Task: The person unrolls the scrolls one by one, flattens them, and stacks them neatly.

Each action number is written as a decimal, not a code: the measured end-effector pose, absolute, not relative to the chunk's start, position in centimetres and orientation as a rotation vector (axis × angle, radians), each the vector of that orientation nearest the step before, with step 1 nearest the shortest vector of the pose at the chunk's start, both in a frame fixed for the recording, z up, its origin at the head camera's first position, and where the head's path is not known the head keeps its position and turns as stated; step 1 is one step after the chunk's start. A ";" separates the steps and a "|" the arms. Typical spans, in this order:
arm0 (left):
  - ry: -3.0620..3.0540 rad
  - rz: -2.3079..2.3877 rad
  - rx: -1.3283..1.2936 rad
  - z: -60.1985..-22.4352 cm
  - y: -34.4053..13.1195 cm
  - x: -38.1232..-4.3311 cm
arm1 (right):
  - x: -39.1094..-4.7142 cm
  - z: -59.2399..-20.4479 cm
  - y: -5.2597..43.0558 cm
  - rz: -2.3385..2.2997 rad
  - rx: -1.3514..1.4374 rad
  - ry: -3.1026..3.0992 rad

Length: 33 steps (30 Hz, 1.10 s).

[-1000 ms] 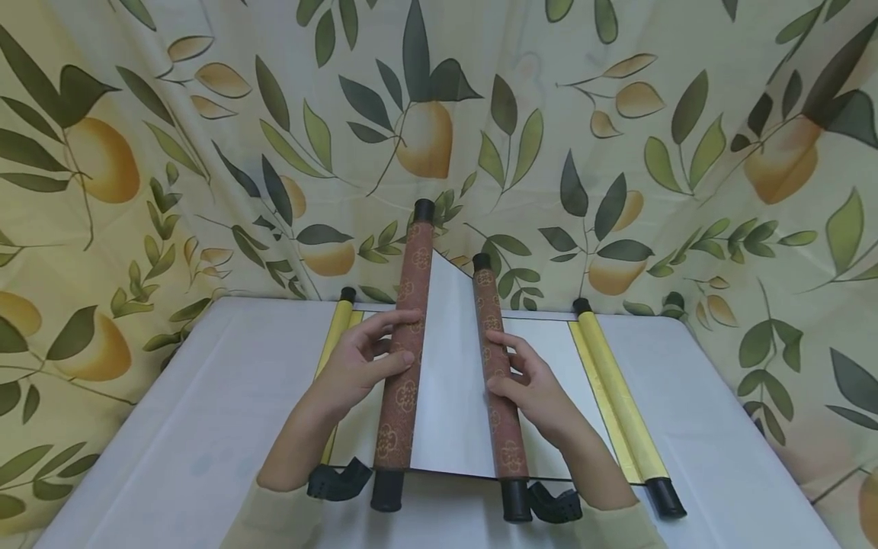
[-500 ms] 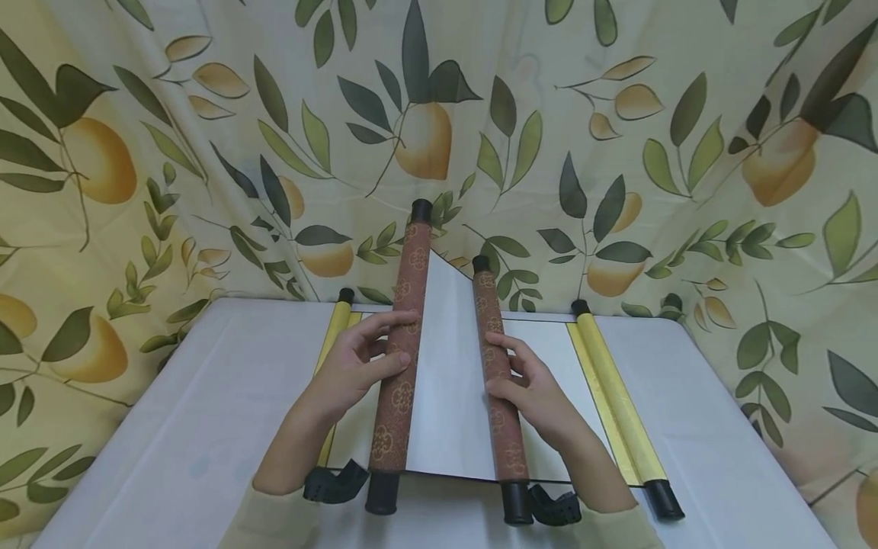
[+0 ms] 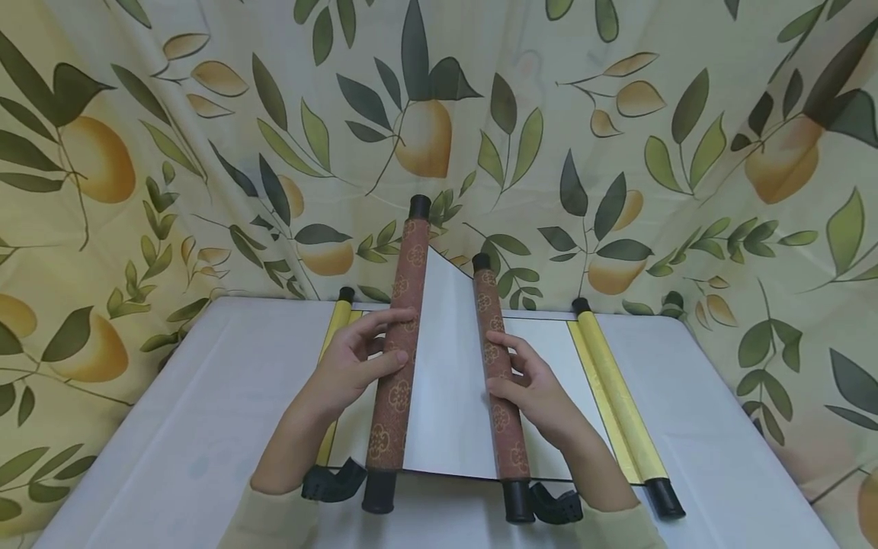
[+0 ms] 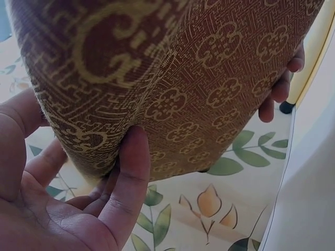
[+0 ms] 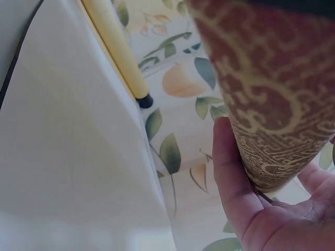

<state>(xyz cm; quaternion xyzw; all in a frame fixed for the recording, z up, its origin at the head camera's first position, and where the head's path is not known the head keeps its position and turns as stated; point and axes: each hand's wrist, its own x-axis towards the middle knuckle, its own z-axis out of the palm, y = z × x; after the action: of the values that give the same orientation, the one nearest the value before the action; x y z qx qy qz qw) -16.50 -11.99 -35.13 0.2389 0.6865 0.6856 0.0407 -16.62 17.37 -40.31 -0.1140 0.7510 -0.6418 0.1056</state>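
Note:
A hanging scroll in reddish-brown patterned brocade is held partly unrolled in the head view, with black knobs at its roller ends. My left hand [image 3: 357, 358] grips the left roll [image 3: 399, 347], thumb in front and fingers curled behind. Around the right roll [image 3: 501, 374] curl the fingers and thumb of my right hand [image 3: 538, 389]. White paper [image 3: 453, 374] spans the space between the rolls. Seen from below in the left wrist view, the brocade backing [image 4: 220, 94] stretches across, and the right hand's fingertips [image 4: 282, 89] show at its far edge.
Beneath lies a second scroll, spread on the white table [image 3: 713, 412], with a yellow right roll [image 3: 620, 396] and a yellow left roll [image 3: 336, 328] partly behind my left hand. Black wrist devices [image 3: 334, 482] show near both wrists. A fruit-and-leaf patterned cloth [image 3: 521, 46] hangs behind.
The left hand and its roll have shifted slightly left, so the white strip between the rolls is a little wider. The right hand and its roll have barely moved.

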 end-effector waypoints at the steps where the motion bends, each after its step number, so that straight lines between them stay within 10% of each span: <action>1: 2.105 2.098 0.730 -35.1 -12.0 -16.5 | -16.6 -40.3 17.4 -1.892 -0.338 2.212; 33: 2.103 2.114 0.749 -34.8 -12.4 -16.3 | -16.8 -40.4 17.6 -1.867 -0.311 2.224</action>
<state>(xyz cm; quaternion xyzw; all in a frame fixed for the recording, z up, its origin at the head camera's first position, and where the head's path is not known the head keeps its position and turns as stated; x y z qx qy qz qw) -16.33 -12.37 -34.79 0.2435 0.6836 0.6872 0.0336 -16.82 17.57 -40.42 -0.1057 0.7569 -0.6354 0.1104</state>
